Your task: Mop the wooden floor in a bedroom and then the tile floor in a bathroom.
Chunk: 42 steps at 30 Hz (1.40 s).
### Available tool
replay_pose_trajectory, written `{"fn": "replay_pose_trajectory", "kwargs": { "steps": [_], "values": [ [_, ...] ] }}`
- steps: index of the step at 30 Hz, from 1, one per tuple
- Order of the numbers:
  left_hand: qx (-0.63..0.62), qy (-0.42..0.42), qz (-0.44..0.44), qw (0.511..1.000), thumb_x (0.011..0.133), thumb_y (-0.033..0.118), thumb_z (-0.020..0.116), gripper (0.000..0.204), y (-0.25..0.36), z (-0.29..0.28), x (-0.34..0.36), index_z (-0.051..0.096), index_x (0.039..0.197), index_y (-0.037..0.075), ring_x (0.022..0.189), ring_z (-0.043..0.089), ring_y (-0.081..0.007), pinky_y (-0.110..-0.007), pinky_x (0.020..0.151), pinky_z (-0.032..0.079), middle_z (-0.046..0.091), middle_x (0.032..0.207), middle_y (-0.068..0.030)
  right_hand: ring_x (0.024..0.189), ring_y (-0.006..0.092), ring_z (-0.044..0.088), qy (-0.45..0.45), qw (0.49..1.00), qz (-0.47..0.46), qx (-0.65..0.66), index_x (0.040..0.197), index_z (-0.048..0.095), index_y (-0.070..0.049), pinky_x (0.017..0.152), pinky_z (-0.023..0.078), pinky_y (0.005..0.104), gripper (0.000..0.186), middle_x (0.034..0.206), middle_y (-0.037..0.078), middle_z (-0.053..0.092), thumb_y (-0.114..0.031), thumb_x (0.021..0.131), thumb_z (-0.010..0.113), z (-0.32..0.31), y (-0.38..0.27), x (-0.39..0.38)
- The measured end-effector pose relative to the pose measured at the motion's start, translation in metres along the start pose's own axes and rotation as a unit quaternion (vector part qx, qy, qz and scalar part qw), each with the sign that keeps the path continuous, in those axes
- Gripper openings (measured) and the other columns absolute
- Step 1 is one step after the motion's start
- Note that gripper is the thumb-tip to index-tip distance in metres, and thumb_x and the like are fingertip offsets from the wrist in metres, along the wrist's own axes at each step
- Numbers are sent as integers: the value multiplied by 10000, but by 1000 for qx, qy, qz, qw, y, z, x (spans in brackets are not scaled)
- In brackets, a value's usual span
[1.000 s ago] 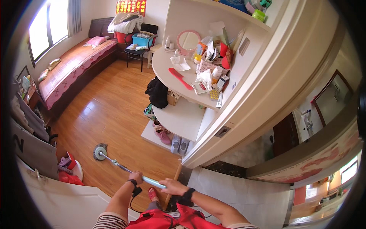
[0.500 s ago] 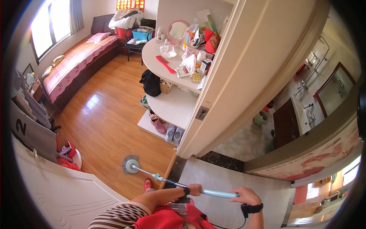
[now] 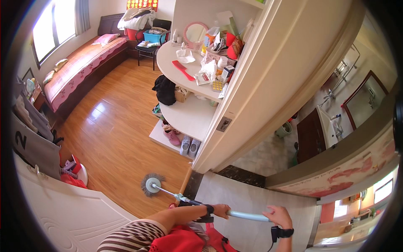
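A long-handled mop with a round grey fringe and a pale blue disc (image 3: 151, 185) rests on the wood floor near the doorway. Its handle slants up toward me, silver low down and light blue at the grip (image 3: 247, 216). My left hand (image 3: 221, 211) is wrapped round the handle at the lower end of the blue grip. At the upper end of that grip, my right hand (image 3: 279, 217) has its fingers bent over the tip. Dark bands circle both wrists. One red shoe shows partly under the handle.
A white door (image 3: 71, 210) stands at the left, a door frame (image 3: 247, 88) at the right. Beyond the frame, rounded shelves (image 3: 189, 113) hold clutter, with shoes (image 3: 189, 147) at the bottom. A basin with red and white items (image 3: 83, 176) sits by the door. A bed (image 3: 79, 71) lies farther back.
The mop head has moved a little to the right and nearer to me. Both hands have shifted slightly right with the handle, still on it.
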State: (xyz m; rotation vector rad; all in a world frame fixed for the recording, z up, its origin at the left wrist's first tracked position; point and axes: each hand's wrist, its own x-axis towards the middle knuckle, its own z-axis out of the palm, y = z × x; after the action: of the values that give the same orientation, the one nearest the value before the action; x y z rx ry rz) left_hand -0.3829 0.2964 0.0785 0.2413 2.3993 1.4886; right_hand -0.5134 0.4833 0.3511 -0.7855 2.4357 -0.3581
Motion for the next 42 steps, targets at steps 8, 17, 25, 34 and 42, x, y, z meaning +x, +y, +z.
{"fn": "replay_pose_trajectory", "kwargs": {
  "steps": [8,17,25,34,42],
  "values": [
    [-6,128,-141,982,656,462,690,440,-118,-67,-160,659,845,66,719,633,-325,-435,654,491,642,738,-179,551,202,599,-68,976,-206,-7,1030,652,-43,544,481,325,482,716,126,644,-409,730,742,135,-106,92],
    [219,296,-540,757,729,226,628,216,-202,-70,-377,651,927,143,1024,570,-265,-414,798,502,607,1020,-87,868,391,619,-297,832,-469,10,1141,558,13,753,496,425,540,903,274,617,-224,690,736,322,-293,107],
    [177,374,-539,733,693,162,653,210,-181,-33,-409,597,893,128,1068,507,-254,-427,769,490,581,975,-42,917,406,608,-323,799,-507,-28,1164,536,66,815,483,427,538,985,295,609,-181,713,694,343,-303,84],
    [163,222,-480,833,582,277,667,230,-111,9,-247,692,778,159,893,627,-273,-379,802,490,659,838,-88,859,394,579,-312,820,-469,-103,1259,512,-98,760,478,442,539,905,206,579,-162,751,678,226,-133,87],
    [36,156,-319,934,600,133,585,167,-28,73,-22,672,714,48,720,650,-343,-428,621,517,653,724,-164,857,340,581,-277,893,-317,-156,1222,573,-148,754,471,398,523,931,162,594,-109,718,708,51,30,55]
  ]
}}
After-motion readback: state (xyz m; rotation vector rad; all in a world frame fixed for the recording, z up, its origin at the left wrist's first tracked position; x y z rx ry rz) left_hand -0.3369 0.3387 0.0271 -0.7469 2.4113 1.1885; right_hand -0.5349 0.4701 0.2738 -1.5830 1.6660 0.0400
